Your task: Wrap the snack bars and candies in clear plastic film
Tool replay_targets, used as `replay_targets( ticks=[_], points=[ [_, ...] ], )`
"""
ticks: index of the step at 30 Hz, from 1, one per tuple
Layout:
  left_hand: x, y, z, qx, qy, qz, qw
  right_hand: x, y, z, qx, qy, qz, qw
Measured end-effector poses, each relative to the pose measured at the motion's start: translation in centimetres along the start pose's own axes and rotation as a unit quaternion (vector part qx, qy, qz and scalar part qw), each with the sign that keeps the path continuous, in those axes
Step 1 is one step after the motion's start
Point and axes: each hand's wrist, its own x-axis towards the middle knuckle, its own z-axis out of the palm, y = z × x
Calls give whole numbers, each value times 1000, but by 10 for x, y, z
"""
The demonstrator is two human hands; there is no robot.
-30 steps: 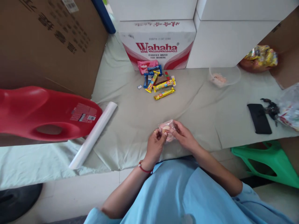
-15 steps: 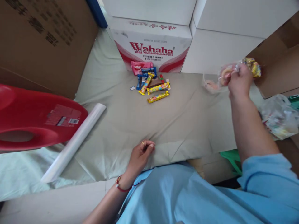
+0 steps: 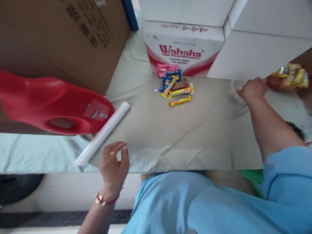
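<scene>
My right hand (image 3: 254, 92) reaches to the far right, fingers curled down at a clear plastic container (image 3: 235, 89). Its fingertips are hidden, so whether they grip the container or something in it is unclear. Just beyond that hand lies a shiny gold-and-yellow package (image 3: 290, 76). My left hand (image 3: 114, 162) hovers over the front edge of the cloth, thumb and fingertips drawn together, with nothing visible in them. Near the middle, a small pile holds yellow snack bars (image 3: 180, 100), blue packets (image 3: 173, 75) and a pink nabati packet (image 3: 167, 69).
A red plastic jug (image 3: 73, 107) lies at left beside a white roll (image 3: 102, 134). Behind stand a Wahaha carton (image 3: 182, 48), white boxes (image 3: 258, 55) and a large brown carton (image 3: 80, 39). Pale green cloth (image 3: 170, 133) covers the surface; something green (image 3: 254, 178) is below.
My view has shifted. My left hand has moved left and lifted. My right hand, which held a clear-wrapped snack, is now down at the container; the gold package sits farther right of it.
</scene>
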Motion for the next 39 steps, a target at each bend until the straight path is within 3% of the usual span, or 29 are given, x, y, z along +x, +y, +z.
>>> replay_targets(
  ticks=[3, 6, 9, 12, 17, 20, 23, 26, 30, 34, 39],
  points=[
    [21, -16, -12, 88, 85, 12, 992, -16, -1, -16, -33, 18, -4, 999],
    [36, -38, -18, 158, 89, -19, 983, -58, 0, -27, 7, 69, -106, 992],
    [39, -61, -22, 218, 37, -92, 971, -120, 13, -25, 63, 66, -161, 983],
    [36, -83, -29, 261, -28, -150, 953, -182, 35, -15, 184, 85, -205, 957],
    [34, -101, -47, 273, -141, -139, 941, -245, 54, -12, 266, 90, -113, 953],
    [26, -87, -50, 225, -168, -122, 952, -265, 44, -20, 313, 109, -65, 941],
    [8, -51, -40, 113, -189, -134, 966, -279, 18, -29, 387, 73, -43, 918],
    [-16, -8, -20, -34, -228, -133, 964, -290, -21, -37, 475, -46, -68, 876],
    [-42, 38, 3, -136, -260, -105, 950, -290, -76, -43, 601, -215, -39, 769],
    [-54, 58, 13, -140, -273, -70, 949, -279, -113, -46, 689, -266, 3, 674],
    [-56, 64, 14, -121, -256, -45, 958, -269, -131, -50, 708, -296, 19, 641]
  ],
)
